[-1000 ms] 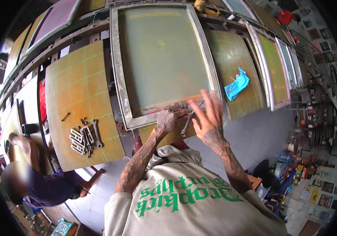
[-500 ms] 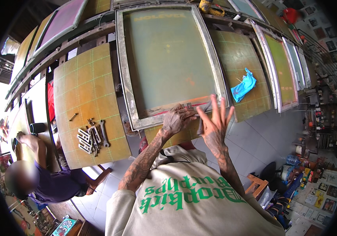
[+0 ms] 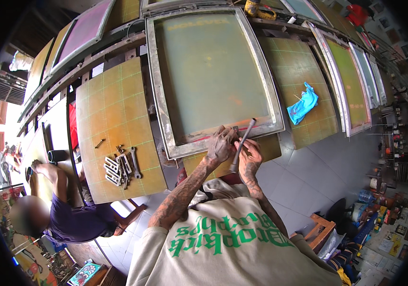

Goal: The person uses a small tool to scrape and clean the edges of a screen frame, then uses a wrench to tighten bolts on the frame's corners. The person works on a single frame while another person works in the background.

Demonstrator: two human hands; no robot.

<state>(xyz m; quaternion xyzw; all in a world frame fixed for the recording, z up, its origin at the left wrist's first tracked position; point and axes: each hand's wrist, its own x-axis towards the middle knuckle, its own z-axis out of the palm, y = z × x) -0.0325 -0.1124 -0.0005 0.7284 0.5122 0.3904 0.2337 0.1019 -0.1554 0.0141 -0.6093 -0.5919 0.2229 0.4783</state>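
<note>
A silkscreen frame (image 3: pixel 160 102) with a greenish mesh lies in front of me, over a yellowish board. My left hand (image 3: pixel 221 144) rests on its near edge, fingers curled down; what they pinch is hidden, though a small bit of metal shows beside the fingertips. Close by on the right, my right hand (image 3: pixel 250 155) is closed around a grey bar-shaped tool with thicker ends, which looks like a tubular socket wrench (image 3: pixel 244 144). The tool slants across the frame's near rail.
On the left board (image 3: pixel 118 95) lie an open-end wrench (image 3: pixel 136 163), slotted metal brackets (image 3: pixel 112 171) and bolts. A crumpled blue cloth (image 3: pixel 303 104) lies on the right board. Another person in a purple shirt (image 3: pixel 80 219) sits at the left. More screens (image 3: pixel 347 78) stand around.
My right hand has gone from spread fingers to closed around the tool and moved in beside the left. The tool has tilted upright across the rail. The whole view has shifted slightly.
</note>
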